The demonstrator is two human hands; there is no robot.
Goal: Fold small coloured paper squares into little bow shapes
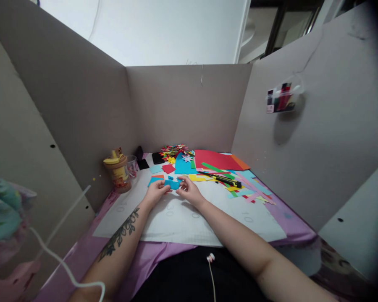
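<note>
- Nearest up, a black-clothed lap (192, 277) is seen, and the left forearm is crossed by one white cable (66, 268).
- The desk (302, 228) is covered in purple cloth (145, 262), topped with a white sheet (170, 230) where four pencilled numbers can be spotted.
- One small blue paper piece (171, 185) is held just above the sheet, between both hands: its left end is pinched by the left hand (156, 193), its right end by the right hand (190, 192).
- To the right, one black-and-yellow cutter (223, 179) is laid among coloured strips (255, 184), too jumbled to be counted.
- On the left, two cups are parked side by side: one brownish with a yellow lid (119, 172), one clear (132, 165).
- Farther back, a red sheet (211, 159) is laid partly over an orange one (241, 162), beside a heap of folded paper stars (174, 149), count not readable.
- The desk is boxed in on three sides by grey panels (189, 105); one clear holder (282, 100) is hung on the right one.
- Past those, a white wall (170, 33) can be seen.
</note>
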